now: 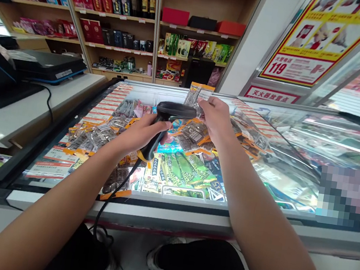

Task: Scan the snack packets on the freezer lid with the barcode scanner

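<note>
Head view: scanning looked in hand!
Left grip (146,131): clasped scanner (176,109).
Right grip (217,117): pinched packet (192,95) near freezer's (169,214) far edge.
Next move: seemingly called for squaring label (205,94) to scanner.

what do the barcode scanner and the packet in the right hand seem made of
Barcode scanner: probably hard plastic, smooth and black, judging by its rigid moulded shape. Packet: likely thin plastic film, partly clear; dark contents show through.

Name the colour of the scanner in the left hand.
The scanner is mostly black, seen best in the head view.
</note>
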Demonstrator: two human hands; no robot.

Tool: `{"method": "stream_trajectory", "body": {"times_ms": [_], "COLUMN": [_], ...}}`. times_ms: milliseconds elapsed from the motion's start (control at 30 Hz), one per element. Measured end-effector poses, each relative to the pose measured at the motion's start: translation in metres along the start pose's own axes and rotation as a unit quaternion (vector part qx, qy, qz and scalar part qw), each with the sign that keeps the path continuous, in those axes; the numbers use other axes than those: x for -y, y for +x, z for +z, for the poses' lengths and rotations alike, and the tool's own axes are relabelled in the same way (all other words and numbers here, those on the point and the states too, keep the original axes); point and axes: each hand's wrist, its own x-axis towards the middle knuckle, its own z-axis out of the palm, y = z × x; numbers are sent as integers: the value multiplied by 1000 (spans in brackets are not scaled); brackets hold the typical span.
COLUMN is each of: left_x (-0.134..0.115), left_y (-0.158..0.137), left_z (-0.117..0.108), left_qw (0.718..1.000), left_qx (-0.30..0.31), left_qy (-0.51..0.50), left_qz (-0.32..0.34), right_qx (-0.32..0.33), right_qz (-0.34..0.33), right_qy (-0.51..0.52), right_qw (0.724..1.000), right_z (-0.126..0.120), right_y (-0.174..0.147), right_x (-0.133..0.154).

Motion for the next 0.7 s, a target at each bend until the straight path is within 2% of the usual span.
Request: {"method": "stream_trajectory", "body": {"times_ms": [67, 133, 267, 367, 433, 533, 600, 633, 700], "left_x": [-2, -2, -2, -2, -3, -5, -7, -7, -8], "left_y": [1, 4, 10, 13, 14, 14, 14, 14, 13], "left_z": [-2, -5, -13, -18, -20, -23, -24, -25, -26], "left_qw": [1000, 998, 988, 982, 980, 978, 977, 977, 978], "left_qx": [-21, -44, -112, -137, -139, -148, -157, -159, -156], "left_qy": [-21, -50, -107, -133, -142, -144, -141, -138, -134], "left_qz": [5, 12, 13, 13, 17, 23, 23, 23, 21], "right_qx": [-23, -33, -39, -43, -57, -56, 20, 71, 253], "right_qz": [-3, -2, 36, 66, 49, -80, -173, -203, -202], "right_qy": [-72, -186, -383, -439, -433, -331, -245, -225, -196], "right_qw": [997, 982, 922, 895, 898, 939, 954, 950, 926], "right_z": [-11, -25, -50, -60, -57, -34, -7, 8, 37], "right_y": [2, 5, 8, 9, 8, -1, -16, -26, -51], "right_x": [1, 1, -3, -7, -7, -3, 4, 8, 18]}}
